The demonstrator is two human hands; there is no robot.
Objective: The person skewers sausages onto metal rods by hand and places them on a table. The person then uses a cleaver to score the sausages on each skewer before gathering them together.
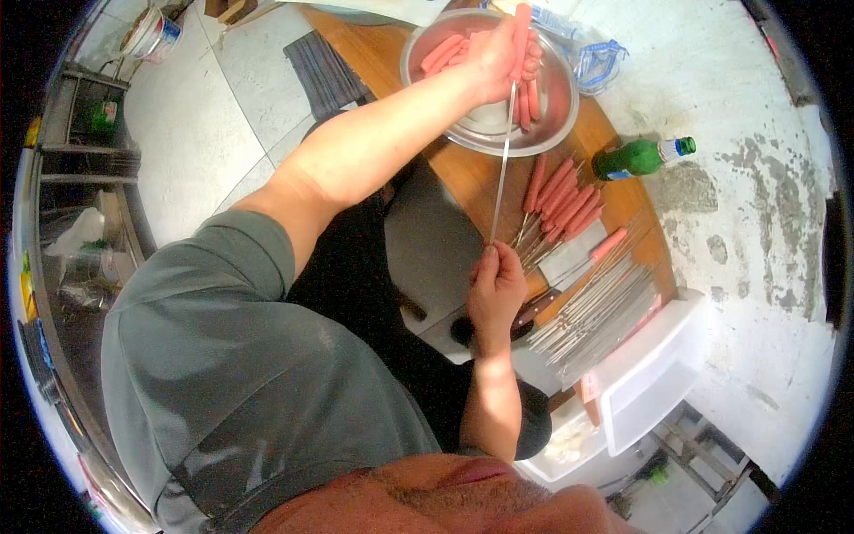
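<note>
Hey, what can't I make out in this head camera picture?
Head view:
Tip of the skewer: hidden by the sausage or left hand.
Its other end: inside the right hand.
Some contents of the metal bowl: behind the left hand.
Label on the green bottle: too blurred to read.

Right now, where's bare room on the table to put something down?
Bare table shows between the striped fabric and the metal bowl. Another patch lies between the bowl and the skewered sausages, but the held skewer crosses it in view. It's crowded from those sausages past the knife handle to the bare skewers.
</note>
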